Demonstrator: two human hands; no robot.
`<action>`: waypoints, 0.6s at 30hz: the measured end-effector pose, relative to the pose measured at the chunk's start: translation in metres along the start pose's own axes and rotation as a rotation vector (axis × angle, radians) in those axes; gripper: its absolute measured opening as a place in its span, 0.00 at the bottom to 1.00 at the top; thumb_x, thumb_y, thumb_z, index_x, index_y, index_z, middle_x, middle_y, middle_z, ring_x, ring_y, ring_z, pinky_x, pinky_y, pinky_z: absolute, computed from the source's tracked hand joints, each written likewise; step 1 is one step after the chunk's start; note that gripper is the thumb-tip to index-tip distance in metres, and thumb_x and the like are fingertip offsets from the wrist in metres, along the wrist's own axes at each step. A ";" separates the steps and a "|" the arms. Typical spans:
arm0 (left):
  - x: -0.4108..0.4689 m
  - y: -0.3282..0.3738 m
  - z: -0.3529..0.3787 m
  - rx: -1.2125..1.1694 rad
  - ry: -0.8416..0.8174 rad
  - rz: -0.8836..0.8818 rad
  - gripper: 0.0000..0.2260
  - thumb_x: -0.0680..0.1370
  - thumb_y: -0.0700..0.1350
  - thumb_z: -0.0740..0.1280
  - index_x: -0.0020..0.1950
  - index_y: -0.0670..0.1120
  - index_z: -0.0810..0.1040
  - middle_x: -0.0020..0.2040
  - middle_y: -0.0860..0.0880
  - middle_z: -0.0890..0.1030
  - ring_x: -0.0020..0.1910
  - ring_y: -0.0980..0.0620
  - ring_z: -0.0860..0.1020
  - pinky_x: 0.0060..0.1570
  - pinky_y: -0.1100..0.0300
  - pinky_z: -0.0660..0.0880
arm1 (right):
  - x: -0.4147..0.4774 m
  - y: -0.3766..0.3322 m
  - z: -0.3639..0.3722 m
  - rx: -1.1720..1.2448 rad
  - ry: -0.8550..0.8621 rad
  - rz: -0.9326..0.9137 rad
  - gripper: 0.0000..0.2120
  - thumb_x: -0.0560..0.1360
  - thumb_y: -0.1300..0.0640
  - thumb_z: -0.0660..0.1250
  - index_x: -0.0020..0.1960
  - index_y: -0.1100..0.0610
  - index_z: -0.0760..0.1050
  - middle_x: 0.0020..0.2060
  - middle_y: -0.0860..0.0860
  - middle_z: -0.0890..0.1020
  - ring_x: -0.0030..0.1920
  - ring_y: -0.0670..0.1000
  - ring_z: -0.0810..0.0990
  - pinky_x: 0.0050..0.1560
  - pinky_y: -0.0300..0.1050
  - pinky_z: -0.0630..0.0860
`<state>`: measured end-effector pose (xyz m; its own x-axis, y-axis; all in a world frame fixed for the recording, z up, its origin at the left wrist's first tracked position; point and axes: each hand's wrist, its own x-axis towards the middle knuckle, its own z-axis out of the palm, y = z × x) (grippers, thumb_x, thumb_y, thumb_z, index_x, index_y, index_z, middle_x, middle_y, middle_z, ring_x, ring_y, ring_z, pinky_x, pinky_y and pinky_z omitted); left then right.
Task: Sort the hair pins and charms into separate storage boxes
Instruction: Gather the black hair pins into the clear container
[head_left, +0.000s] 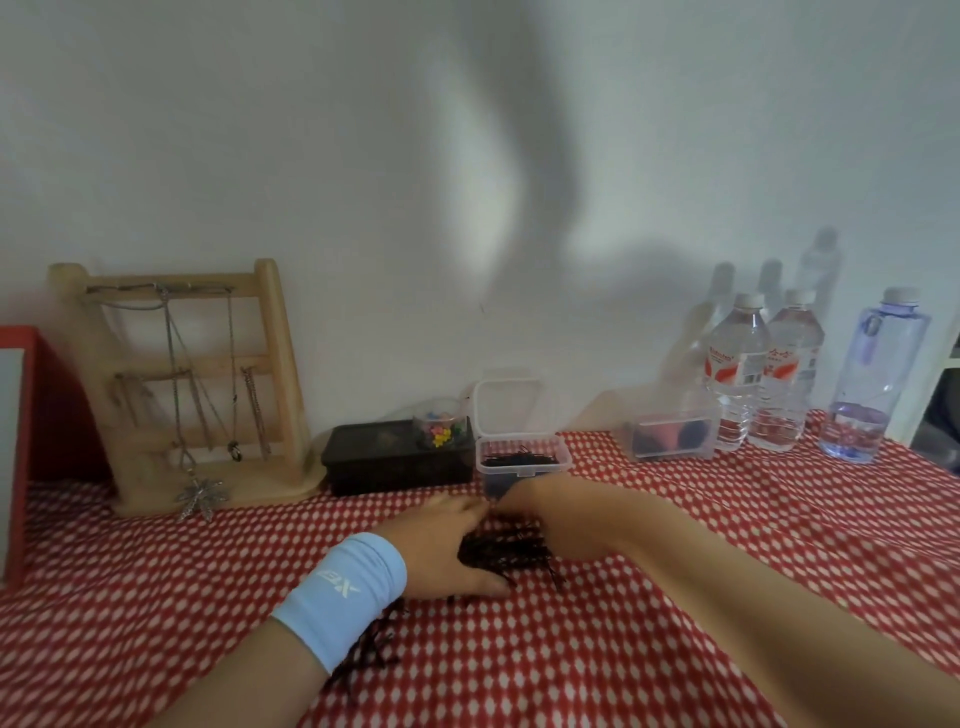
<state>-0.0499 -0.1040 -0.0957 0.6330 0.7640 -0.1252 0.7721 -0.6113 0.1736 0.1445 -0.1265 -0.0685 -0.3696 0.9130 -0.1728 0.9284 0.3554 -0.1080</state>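
Hair pins (501, 551): black, thin wire, heaped loose on the desk (675, 597) just in front of the clear pin box (522, 470). A second scatter (371, 642) lies further from the box, under the left wrist.

Handling, as judged: light, springy and slick, and tangled in the heap. A few are best pinched at mid-length, or a bunch scooped between two palms, because single pins would slide on the cloth.

Left hand (441, 540): fingers long and flat, pressed against the box-left side of the heap, with the thumb along its near edge. It wears a blue wristband (343, 587).

Right hand (535, 501): set against the heap's other side, nearest the box. The frame is blurred, so I cannot tell whether its fingers curl round any pins.

Clear pin box: lid up, with pins already inside.

Charms (441, 436): small and coloured, in a round clear tub on a black box (384, 467), directly left of the pin box.

Further left of the pin box: wooden jewellery stand (280, 395). To its right: a clear case (670, 439) and water bottles (737, 374).
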 end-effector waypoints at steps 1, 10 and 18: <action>0.000 -0.001 0.001 -0.003 0.029 0.011 0.39 0.74 0.66 0.65 0.79 0.54 0.54 0.77 0.53 0.60 0.74 0.53 0.59 0.73 0.56 0.59 | -0.003 0.001 -0.001 0.025 0.022 -0.006 0.31 0.76 0.69 0.63 0.74 0.44 0.71 0.68 0.48 0.77 0.66 0.52 0.76 0.69 0.49 0.72; 0.015 0.012 0.000 -0.071 0.047 0.051 0.38 0.71 0.67 0.67 0.77 0.55 0.60 0.69 0.54 0.64 0.68 0.54 0.62 0.68 0.56 0.65 | -0.013 0.019 -0.010 -0.036 -0.031 0.093 0.27 0.76 0.67 0.65 0.71 0.46 0.75 0.65 0.48 0.79 0.63 0.52 0.77 0.68 0.47 0.72; 0.018 0.003 -0.002 -0.102 0.089 0.080 0.17 0.76 0.57 0.68 0.64 0.55 0.79 0.58 0.53 0.75 0.56 0.54 0.74 0.61 0.53 0.74 | -0.004 0.012 -0.004 0.119 0.075 0.049 0.09 0.77 0.57 0.70 0.55 0.49 0.85 0.52 0.44 0.85 0.48 0.42 0.78 0.66 0.37 0.69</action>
<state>-0.0357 -0.0915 -0.0953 0.6813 0.7317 -0.0211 0.7068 -0.6501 0.2789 0.1571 -0.1255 -0.0647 -0.3162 0.9426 -0.1071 0.9326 0.2882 -0.2171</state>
